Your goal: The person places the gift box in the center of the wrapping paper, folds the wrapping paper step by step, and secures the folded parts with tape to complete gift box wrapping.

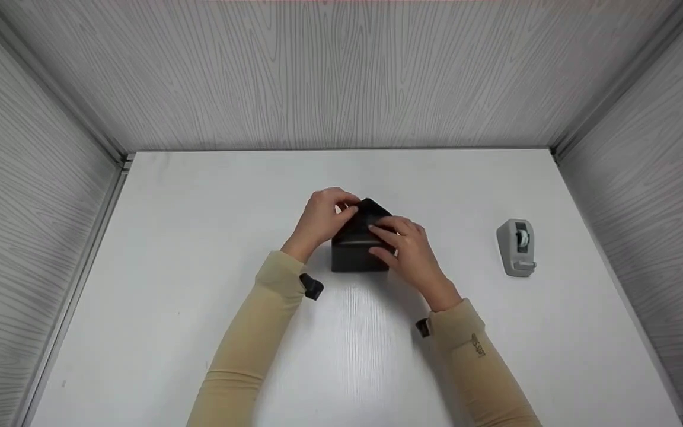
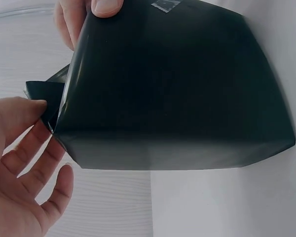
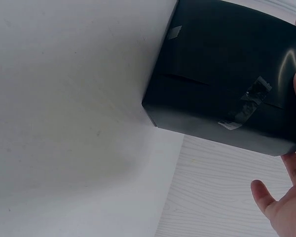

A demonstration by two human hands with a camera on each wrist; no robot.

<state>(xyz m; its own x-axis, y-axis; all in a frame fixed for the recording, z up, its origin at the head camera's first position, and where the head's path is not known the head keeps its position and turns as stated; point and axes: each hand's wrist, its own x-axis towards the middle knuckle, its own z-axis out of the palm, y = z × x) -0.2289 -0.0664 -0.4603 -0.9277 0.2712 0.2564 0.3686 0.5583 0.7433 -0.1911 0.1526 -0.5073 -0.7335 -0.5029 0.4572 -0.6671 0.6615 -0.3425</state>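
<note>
A box wrapped in black paper (image 1: 353,256) sits near the middle of the white table, strips of clear tape (image 3: 246,104) stuck to its wrapping. On the box's upper side, my left hand (image 1: 322,218) pinches a folded paper flap (image 2: 48,94) between thumb and fingers. My right hand (image 1: 411,252) holds the box's right part, fingers on top and thumb against the near face. That thumb (image 2: 106,6) shows at the box's edge in the left wrist view. The hands partly cover the folded end in the head view.
A grey tape dispenser (image 1: 518,249) with a roll in it stands on the table to the right of the box. Grey wood-grain panels (image 1: 341,77) border the table at the back and on both sides.
</note>
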